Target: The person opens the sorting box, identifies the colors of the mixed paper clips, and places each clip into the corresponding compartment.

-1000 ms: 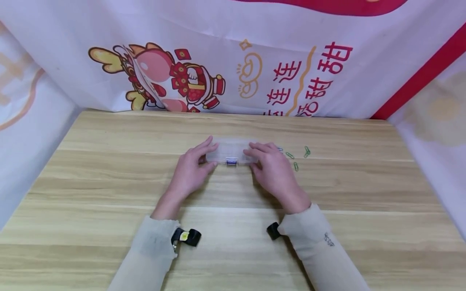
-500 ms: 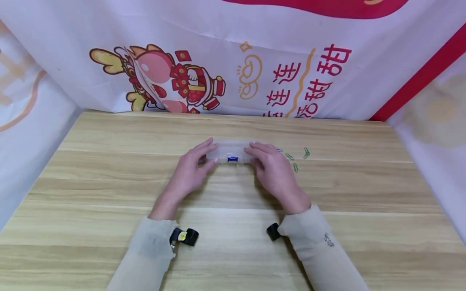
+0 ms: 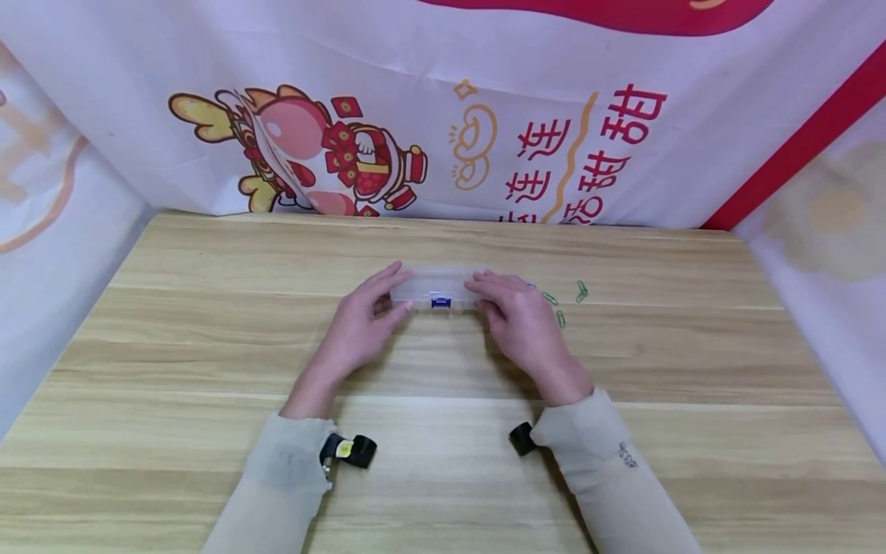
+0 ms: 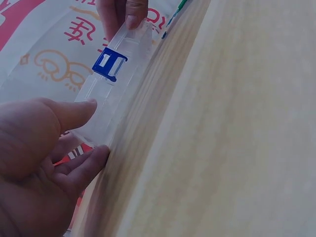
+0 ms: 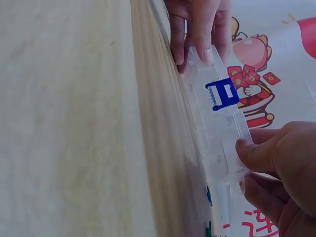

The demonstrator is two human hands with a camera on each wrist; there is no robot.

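Observation:
A clear plastic storage box (image 3: 440, 285) with a blue latch (image 3: 441, 302) on its near side sits between the two hands at the middle of the table. My left hand (image 3: 363, 322) grips its left end, thumb on the near edge and fingers at the side and top. My right hand (image 3: 521, 325) holds the right end the same way. In the left wrist view the blue latch (image 4: 110, 64) lies against the box's front. The right wrist view shows the right thumb (image 5: 252, 154) pressed on the front edge of the box (image 5: 217, 133). Its lid looks closed.
Several green paper clips (image 3: 550, 298) and a blue one (image 3: 531, 286) lie on the wooden table (image 3: 443, 462) just right of the right hand. A printed white cloth (image 3: 443, 123) hangs along the table's back edge.
The blue latch has swung up from hanging low to lying against the box's front. Both hands stay at the ends of the box, with the right thumb shifted slightly.

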